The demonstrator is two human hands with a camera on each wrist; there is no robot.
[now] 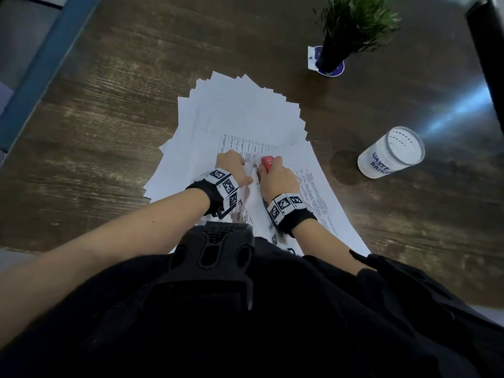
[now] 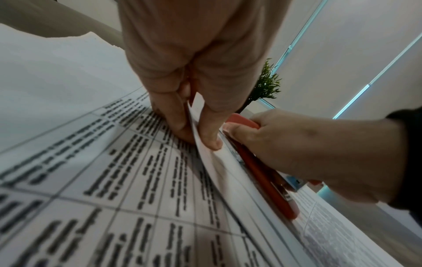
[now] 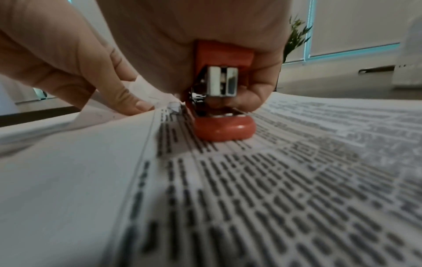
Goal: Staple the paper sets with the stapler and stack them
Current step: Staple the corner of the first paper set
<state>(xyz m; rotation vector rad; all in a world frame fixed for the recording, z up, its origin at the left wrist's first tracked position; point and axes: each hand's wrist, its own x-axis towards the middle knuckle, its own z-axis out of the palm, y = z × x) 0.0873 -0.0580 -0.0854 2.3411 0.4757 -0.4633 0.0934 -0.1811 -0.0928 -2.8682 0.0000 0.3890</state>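
now the right hand (image 1: 278, 177) clenches the red stapler (image 1: 267, 162) while, just beside it, the left hand (image 1: 235, 167) pinches the paper corner (image 2: 200, 130).

Looks like an office: dark wood-grain desk (image 1: 109, 126) strewn with printed forms (image 1: 245, 118), a red stapler (image 1: 267, 162) among them, a small potted plant (image 1: 351, 25) far right, a jar (image 1: 390, 152) hand-labelled as a waste basket at right, pale window blinds (image 2: 342, 45) behind.

Dim, soft room light; a bluish glare streaks the dark table (image 1: 450, 113) beyond the right hand (image 1: 278, 177). Wrist views smear printed text nearest the lens, and the edges bend.
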